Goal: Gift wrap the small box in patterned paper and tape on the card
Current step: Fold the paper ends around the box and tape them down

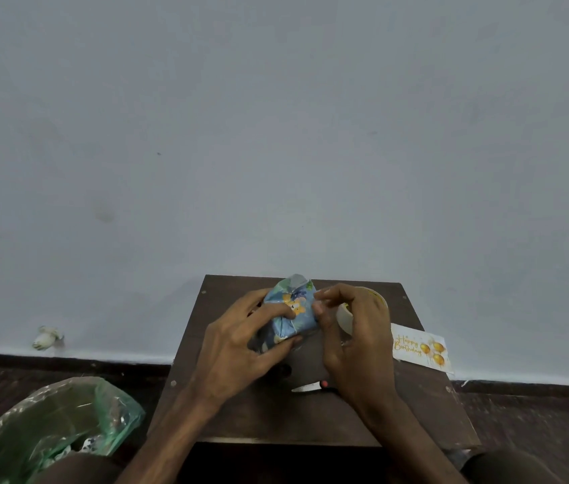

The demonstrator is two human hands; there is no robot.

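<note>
Box (291, 317), wrapped in blue cartoon print, is at the far edge of the table (276, 413), with the left hand (241, 340) curled round its near side. The right hand (352, 330) pinches its right end with thumb and forefinger, a tape roll (344, 317) just behind. The card (419, 349) overhangs the right edge.

Single head-worn view, directed forward and downward; desk (311, 413) seen close at lower centre, wall (276, 134) filling the upper frame.

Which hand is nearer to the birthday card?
Right. The right hand, pinching the wrapped box, sits just left of the card; the left hand grips the box farther left.
</note>
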